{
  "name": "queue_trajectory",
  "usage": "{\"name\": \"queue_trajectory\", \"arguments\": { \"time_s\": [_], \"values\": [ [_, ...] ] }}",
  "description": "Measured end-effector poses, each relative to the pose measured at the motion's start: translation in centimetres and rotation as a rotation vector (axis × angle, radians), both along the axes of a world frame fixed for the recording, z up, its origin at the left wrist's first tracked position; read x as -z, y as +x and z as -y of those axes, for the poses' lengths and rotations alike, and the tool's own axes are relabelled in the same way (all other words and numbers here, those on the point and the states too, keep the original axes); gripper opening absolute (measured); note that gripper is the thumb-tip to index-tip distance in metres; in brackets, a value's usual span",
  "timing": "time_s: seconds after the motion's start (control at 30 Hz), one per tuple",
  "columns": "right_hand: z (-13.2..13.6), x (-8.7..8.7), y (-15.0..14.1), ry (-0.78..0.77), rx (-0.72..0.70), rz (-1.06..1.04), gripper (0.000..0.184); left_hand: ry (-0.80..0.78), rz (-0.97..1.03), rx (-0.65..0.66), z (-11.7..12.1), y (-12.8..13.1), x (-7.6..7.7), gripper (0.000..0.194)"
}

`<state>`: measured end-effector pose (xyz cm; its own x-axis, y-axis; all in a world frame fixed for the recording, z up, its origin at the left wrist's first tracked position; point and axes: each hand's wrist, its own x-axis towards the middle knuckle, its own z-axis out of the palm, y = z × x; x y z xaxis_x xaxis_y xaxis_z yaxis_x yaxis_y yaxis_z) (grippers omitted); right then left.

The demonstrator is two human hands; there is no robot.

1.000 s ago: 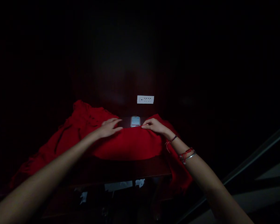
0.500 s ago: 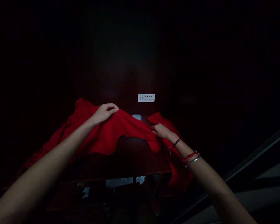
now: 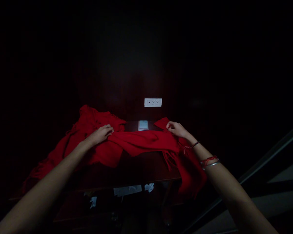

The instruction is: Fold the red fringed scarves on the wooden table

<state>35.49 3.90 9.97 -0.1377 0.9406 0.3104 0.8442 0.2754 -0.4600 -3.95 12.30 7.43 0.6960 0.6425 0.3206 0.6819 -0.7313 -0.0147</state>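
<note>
- Your left hand (image 3: 101, 134) lies curled on the red cloth (image 3: 139, 143), seemingly gripping a fold; the dim light hides the fingers.
- Your right hand (image 3: 177, 129) pinches the cloth's far right edge.
- The cloth sprawls over the dark table (image 3: 146, 169), just before a phone (image 3: 143, 125).

Matt red woven cloth (image 3: 141, 143) (fringed at the edges) on a dark, faintly glossy wooden table (image 3: 146, 169).

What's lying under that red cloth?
The red cloth lies over a dark table, bare at its near edge. Both the left hand and right hand grip it. Anything beneath the folds is hidden.
</note>
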Motion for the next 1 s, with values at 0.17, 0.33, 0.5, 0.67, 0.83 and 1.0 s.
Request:
{"name": "queue_trajectory", "arguments": {
  "time_s": [0.17, 0.33, 0.5, 0.67, 0.83, 1.0],
  "values": [
    [1.1, 2.3, -0.3, 0.016, -0.017, 0.014, 0.012, 0.109, -0.218, -0.188, 1.7, 1.4, 2.2, 0.028],
    [4.4, 7.7, -5.5, -0.089, -0.244, 0.229, 0.030, -0.010, -0.192, 0.091, 4.4, 6.3, 4.3, 0.025],
    [4.4, 8.8, -6.3, -0.187, -0.207, 0.191, 0.013, -0.256, -0.222, 0.257, 4.4, 7.5, 6.1, 0.025],
    [0.3, 4.5, -1.9, -0.211, -0.125, -0.198, 0.023, -0.230, -0.004, 0.168, 3.5, 6.8, 5.8, 0.021],
    [-1.0, 3.6, -1.9, 0.109, 0.305, 0.088, 0.018, -0.195, 0.149, -0.070, 2.7, 8.1, 4.8, 0.027],
    [1.6, 7.8, -4.8, -0.073, 0.014, 0.421, 0.018, 0.041, -0.064, -0.234, 3.3, 9.6, 6.0, 0.036]
  ]
}}
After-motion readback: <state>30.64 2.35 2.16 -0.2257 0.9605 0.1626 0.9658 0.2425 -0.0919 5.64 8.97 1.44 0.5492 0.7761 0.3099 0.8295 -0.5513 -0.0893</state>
